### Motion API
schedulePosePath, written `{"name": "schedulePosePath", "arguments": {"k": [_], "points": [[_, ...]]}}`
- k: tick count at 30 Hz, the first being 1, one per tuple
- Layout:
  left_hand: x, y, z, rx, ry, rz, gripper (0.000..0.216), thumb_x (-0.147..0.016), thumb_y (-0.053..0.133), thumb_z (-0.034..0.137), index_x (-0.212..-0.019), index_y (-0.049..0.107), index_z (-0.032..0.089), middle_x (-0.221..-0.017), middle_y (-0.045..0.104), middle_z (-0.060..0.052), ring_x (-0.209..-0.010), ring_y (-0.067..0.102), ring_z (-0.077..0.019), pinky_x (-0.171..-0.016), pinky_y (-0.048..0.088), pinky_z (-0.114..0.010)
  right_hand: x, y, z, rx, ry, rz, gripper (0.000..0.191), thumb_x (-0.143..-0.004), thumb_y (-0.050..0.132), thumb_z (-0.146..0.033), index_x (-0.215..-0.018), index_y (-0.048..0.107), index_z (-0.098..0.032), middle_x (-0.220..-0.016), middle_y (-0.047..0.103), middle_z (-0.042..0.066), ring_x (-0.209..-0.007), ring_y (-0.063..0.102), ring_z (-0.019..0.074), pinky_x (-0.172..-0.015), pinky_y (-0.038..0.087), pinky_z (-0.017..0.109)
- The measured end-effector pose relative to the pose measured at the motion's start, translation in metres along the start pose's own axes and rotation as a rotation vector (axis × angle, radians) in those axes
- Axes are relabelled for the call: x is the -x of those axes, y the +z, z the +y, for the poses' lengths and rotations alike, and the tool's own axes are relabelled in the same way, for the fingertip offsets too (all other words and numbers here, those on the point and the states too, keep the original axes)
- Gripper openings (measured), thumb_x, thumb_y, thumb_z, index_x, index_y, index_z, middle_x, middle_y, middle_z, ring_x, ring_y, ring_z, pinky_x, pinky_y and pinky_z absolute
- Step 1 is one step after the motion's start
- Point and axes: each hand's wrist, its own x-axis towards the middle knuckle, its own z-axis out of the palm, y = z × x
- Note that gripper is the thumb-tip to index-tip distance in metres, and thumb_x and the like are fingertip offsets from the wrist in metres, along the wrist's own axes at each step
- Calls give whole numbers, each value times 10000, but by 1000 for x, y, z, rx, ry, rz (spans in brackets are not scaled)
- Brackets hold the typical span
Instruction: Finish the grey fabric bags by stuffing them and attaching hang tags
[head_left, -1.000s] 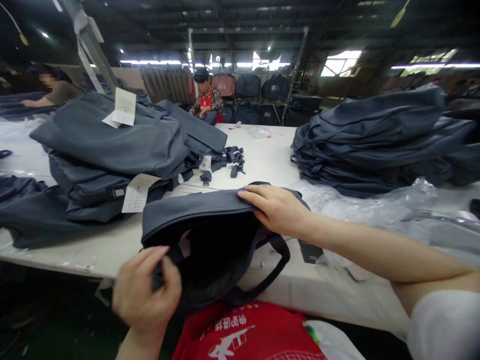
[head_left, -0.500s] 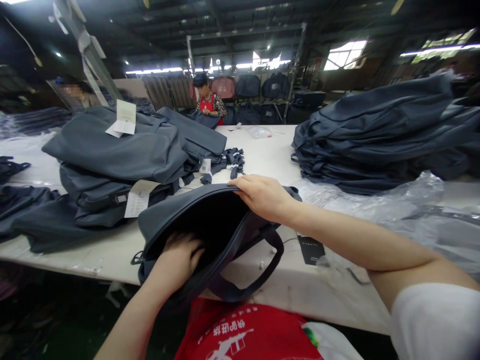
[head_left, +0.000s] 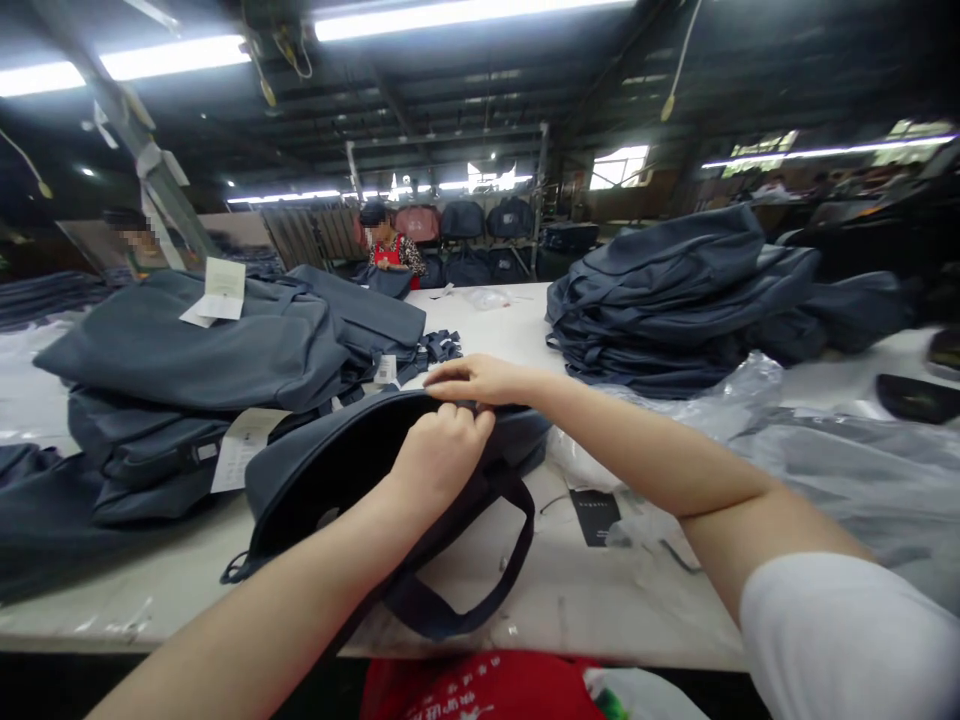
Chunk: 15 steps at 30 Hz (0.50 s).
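Observation:
A dark blue-grey travel bag (head_left: 281,460) lies on the table in front of me, its zipped top gaping at the left. My left hand (head_left: 444,450) is closed in a pinch at the right part of the opening; what its fingertips hold is hidden. Right beside it, my right hand (head_left: 480,380) grips the bag's upper edge, fingers pointing left and thumb underneath. One carrying handle (head_left: 523,545) hangs in a loop on my side of the bag. The inside of the bag is dark.
Similar bags with paper tags (head_left: 225,290) are piled at left (head_left: 187,340). Another bag pile (head_left: 660,300) stands at right, beside clear plastic wrapping (head_left: 817,460). A black card (head_left: 595,515) lies by the bag. A co-worker in a red apron (head_left: 386,255) is across the table.
My left hand has come out of the bag and moved up and right, next to my right hand. The opening has narrowed at its right end. The camera view has tilted up.

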Motion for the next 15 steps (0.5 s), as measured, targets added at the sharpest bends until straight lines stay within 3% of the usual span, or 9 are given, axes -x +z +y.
{"name": "schedulePosePath", "arguments": {"k": [2, 5, 9, 13, 15], "points": [[-11, 3, -8, 60, 45, 25, 271, -929, 420, 191, -1111, 614, 135, -848, 655, -156, -783, 631, -291, -609, 445, -334, 4, -7, 10, -55, 15, 43, 367, -945, 491, -387, -1074, 709, -123, -1121, 705, 67, -1064, 628, 186, -983, 437, 280], [-16, 6, -20, 154, 41, 57, 247, -939, 435, 250, -1042, 629, 136, -850, 674, -152, -789, 648, -275, -665, 461, -330, 17, -16, 24, -27, -64, 31, 304, -894, 518, -257, -1096, 698, -118, -1157, 690, 71, -1109, 608, 195, -1039, 407, 318], [-17, 5, -30, 256, -127, 128, 240, -953, 389, 256, -994, 602, 154, -838, 689, -108, -774, 664, -239, -685, 458, -311, 35, -18, 33, 68, -211, 17, 339, -850, 537, -206, -1155, 669, -139, -1279, 620, 81, -1232, 531, 209, -1101, 349, 359], [-18, 0, -38, 549, -289, 153, 195, -844, 536, 199, -1035, 563, 170, -704, 650, -18, -622, 620, -195, -597, 411, -281, 40, 6, 26, 385, -331, 143, 512, -769, 726, -342, -1224, 618, -133, -1330, 550, 143, -1233, 499, 260, -1077, 372, 398], [-17, -4, -42, 657, -303, 145, 204, -817, 545, 184, -1019, 569, 175, -640, 616, 15, -565, 581, -173, -566, 383, -270, 37, 24, 22, 522, -347, 230, 424, -794, 723, -357, -1140, 638, -129, -1218, 602, 146, -1145, 536, 262, -1010, 425, 399]]}}
